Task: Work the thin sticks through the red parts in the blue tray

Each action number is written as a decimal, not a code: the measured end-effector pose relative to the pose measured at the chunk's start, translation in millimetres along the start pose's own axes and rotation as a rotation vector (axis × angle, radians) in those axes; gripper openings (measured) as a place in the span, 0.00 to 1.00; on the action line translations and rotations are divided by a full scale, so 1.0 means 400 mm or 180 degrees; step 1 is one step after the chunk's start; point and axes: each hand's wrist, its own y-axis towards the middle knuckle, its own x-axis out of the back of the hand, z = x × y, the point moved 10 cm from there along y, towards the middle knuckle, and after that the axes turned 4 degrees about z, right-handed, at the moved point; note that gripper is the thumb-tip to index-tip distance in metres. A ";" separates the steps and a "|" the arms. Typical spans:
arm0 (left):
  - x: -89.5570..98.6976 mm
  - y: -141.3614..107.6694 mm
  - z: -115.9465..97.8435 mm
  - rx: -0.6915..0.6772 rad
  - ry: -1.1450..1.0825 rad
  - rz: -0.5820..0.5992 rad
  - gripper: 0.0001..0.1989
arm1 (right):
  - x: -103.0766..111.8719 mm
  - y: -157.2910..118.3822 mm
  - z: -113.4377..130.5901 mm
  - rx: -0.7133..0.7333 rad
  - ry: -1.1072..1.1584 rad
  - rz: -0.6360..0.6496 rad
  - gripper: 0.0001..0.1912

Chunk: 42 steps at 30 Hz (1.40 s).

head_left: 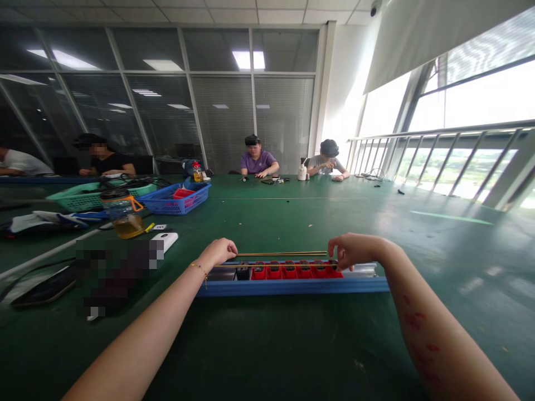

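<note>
A blue tray-like rail lies crosswise in front of me, with a silvery inner channel. Several red holders with dark tops stand in a row inside it, beside one black block on their left. One thin gold rod runs along over the row. Behind the rail, more thin gold rods stretch sideways. My left hand is closed, its fingertips at the left end of the rear rods. My right hand has curled fingers at the front rod's right end; the fingertips partly hide the contact.
On the left of the green table are a blue basket, a green basket, a jar of amber liquid, a phone and a blurred-out object. Several people sit beyond, one in a purple shirt.
</note>
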 end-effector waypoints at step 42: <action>0.010 -0.010 -0.066 -0.0470 0.0441 -0.0010 0.14 | 0.029 0.176 -0.061 -0.0395 -0.1157 -0.1247 0.13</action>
